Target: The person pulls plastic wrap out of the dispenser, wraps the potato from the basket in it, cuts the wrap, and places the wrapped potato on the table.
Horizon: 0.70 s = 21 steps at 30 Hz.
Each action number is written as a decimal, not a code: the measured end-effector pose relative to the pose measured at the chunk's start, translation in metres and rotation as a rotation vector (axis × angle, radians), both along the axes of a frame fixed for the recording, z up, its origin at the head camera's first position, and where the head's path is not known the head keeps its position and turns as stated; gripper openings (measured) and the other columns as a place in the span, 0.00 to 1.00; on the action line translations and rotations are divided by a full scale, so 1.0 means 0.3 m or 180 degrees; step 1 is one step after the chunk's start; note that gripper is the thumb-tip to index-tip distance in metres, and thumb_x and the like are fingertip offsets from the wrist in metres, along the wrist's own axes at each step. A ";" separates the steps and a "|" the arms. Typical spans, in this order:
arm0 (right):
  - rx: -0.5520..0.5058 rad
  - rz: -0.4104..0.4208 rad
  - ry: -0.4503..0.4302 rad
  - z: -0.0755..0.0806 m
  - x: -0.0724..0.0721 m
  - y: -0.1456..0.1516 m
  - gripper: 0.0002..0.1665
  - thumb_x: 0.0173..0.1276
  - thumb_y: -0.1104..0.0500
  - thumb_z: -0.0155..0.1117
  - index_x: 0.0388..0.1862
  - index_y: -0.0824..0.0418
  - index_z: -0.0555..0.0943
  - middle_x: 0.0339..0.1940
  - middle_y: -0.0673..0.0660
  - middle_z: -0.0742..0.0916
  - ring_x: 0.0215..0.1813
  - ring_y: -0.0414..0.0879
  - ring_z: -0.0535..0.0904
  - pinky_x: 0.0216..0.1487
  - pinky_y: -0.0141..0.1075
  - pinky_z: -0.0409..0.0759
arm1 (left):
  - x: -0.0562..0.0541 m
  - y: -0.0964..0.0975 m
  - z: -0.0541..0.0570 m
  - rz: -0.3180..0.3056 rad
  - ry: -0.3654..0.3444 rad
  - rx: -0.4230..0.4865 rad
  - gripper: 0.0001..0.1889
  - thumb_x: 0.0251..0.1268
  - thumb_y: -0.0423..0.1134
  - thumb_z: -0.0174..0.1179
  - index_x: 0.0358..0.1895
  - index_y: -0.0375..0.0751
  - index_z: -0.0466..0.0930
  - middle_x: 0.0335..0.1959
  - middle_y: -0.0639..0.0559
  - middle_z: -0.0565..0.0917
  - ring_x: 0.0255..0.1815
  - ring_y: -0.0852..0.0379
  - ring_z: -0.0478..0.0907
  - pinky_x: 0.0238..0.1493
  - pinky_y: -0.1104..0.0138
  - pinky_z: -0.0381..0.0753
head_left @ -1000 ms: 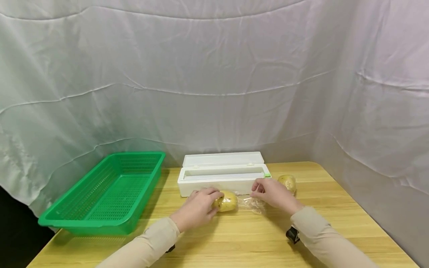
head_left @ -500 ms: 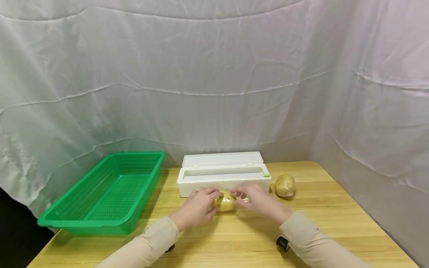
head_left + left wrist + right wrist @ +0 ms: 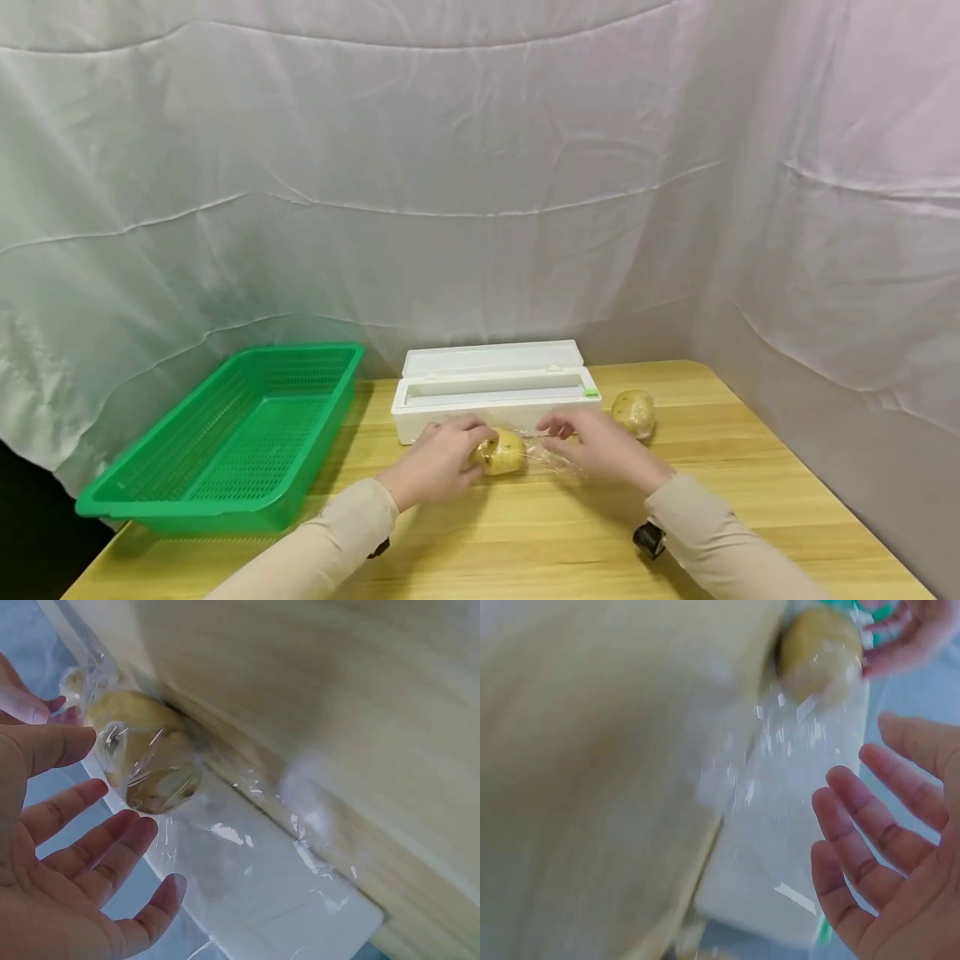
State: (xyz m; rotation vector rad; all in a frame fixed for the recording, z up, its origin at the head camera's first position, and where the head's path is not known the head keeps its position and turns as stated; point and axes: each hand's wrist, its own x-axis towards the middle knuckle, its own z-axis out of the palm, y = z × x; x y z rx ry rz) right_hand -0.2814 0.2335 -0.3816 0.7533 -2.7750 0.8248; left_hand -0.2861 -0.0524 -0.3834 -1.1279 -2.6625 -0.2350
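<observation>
On the wooden table (image 3: 487,533), before the white box (image 3: 480,414), the left hand (image 3: 441,461) grips a potato (image 3: 508,452) and the loose-fingered right hand (image 3: 596,446) hovers by its clear film (image 3: 542,455), contact unclear, in what seems wrapping, next needing that film folded over.

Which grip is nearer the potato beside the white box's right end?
Right. The right grip is just left and in front of that potato; the left grip is farther left, at the other potato.
</observation>
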 end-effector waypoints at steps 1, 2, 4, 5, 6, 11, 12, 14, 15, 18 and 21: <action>-0.0051 -0.0103 -0.0005 0.007 0.000 0.021 0.13 0.77 0.54 0.70 0.54 0.58 0.88 0.45 0.50 0.92 0.45 0.41 0.85 0.50 0.40 0.87 | -0.001 0.003 0.004 -0.0009 0.0000 0.0003 0.20 0.73 0.46 0.71 0.65 0.50 0.83 0.63 0.53 0.85 0.61 0.52 0.84 0.55 0.48 0.83; -0.0103 -0.0209 0.0013 0.014 -0.001 0.042 0.11 0.77 0.55 0.70 0.52 0.58 0.88 0.42 0.49 0.92 0.43 0.40 0.85 0.49 0.39 0.87 | -0.002 0.006 0.008 -0.0019 -0.0008 0.0006 0.20 0.74 0.46 0.70 0.65 0.50 0.83 0.63 0.54 0.85 0.61 0.53 0.84 0.55 0.48 0.83; -0.0199 -0.0447 0.0077 0.023 -0.006 0.084 0.08 0.77 0.56 0.70 0.48 0.58 0.88 0.38 0.48 0.91 0.40 0.38 0.84 0.49 0.41 0.85 | -0.005 0.014 0.018 -0.0043 0.0005 0.0006 0.19 0.75 0.46 0.69 0.65 0.51 0.83 0.62 0.55 0.85 0.59 0.55 0.84 0.55 0.49 0.83; -0.0232 -0.0585 0.0107 0.024 -0.010 0.103 0.06 0.77 0.56 0.70 0.46 0.57 0.87 0.37 0.49 0.91 0.39 0.38 0.84 0.49 0.41 0.85 | -0.006 0.020 0.024 -0.0059 0.0027 0.0003 0.19 0.76 0.46 0.68 0.65 0.51 0.83 0.62 0.55 0.85 0.57 0.56 0.84 0.53 0.50 0.83; -0.0260 -0.0716 0.0123 0.022 -0.015 0.120 0.05 0.76 0.56 0.71 0.44 0.57 0.87 0.36 0.49 0.91 0.38 0.39 0.84 0.48 0.42 0.84 | -0.007 0.026 0.029 -0.0080 0.0072 -0.0008 0.19 0.76 0.46 0.68 0.65 0.51 0.84 0.61 0.55 0.86 0.56 0.56 0.84 0.52 0.51 0.83; -0.0425 -0.1125 0.0027 0.000 -0.045 0.134 0.08 0.74 0.54 0.73 0.39 0.57 0.84 0.35 0.52 0.92 0.37 0.42 0.84 0.43 0.40 0.79 | -0.007 0.046 0.060 -0.0155 0.0103 -0.0016 0.18 0.75 0.45 0.69 0.63 0.48 0.85 0.60 0.54 0.87 0.57 0.55 0.85 0.51 0.50 0.86; -0.0459 -0.1154 -0.0003 -0.005 -0.050 0.130 0.09 0.73 0.54 0.74 0.39 0.57 0.83 0.35 0.53 0.92 0.36 0.42 0.84 0.43 0.39 0.78 | -0.007 0.051 0.063 -0.0168 0.0080 -0.0018 0.18 0.75 0.45 0.69 0.63 0.48 0.85 0.59 0.54 0.87 0.57 0.55 0.85 0.52 0.49 0.86; -0.0522 -0.1172 -0.0061 -0.014 -0.058 0.120 0.10 0.72 0.54 0.75 0.39 0.57 0.83 0.35 0.54 0.93 0.36 0.42 0.85 0.43 0.39 0.79 | -0.004 0.060 0.063 -0.0203 0.0027 -0.0043 0.17 0.73 0.44 0.71 0.61 0.48 0.87 0.57 0.55 0.88 0.54 0.57 0.85 0.53 0.50 0.86; -0.0547 -0.1178 -0.0083 -0.018 -0.062 0.115 0.10 0.72 0.54 0.75 0.39 0.57 0.83 0.36 0.54 0.93 0.36 0.42 0.85 0.44 0.39 0.79 | -0.002 0.063 0.061 -0.0229 0.0028 -0.0076 0.15 0.73 0.44 0.71 0.59 0.49 0.87 0.55 0.55 0.88 0.51 0.59 0.84 0.52 0.53 0.85; -0.0595 -0.1195 -0.0098 -0.025 -0.071 0.102 0.09 0.70 0.56 0.76 0.39 0.57 0.83 0.36 0.54 0.93 0.37 0.43 0.86 0.45 0.40 0.81 | 0.001 0.067 0.050 -0.0304 0.0123 -0.0171 0.11 0.70 0.43 0.73 0.52 0.51 0.90 0.48 0.58 0.89 0.43 0.63 0.81 0.46 0.60 0.84; -0.0628 -0.1252 -0.0084 -0.025 -0.076 0.097 0.09 0.69 0.58 0.76 0.38 0.58 0.83 0.36 0.55 0.93 0.37 0.44 0.86 0.44 0.40 0.81 | 0.003 0.065 0.042 -0.0327 0.0241 -0.0196 0.09 0.68 0.43 0.73 0.49 0.52 0.91 0.46 0.59 0.89 0.43 0.63 0.81 0.44 0.62 0.83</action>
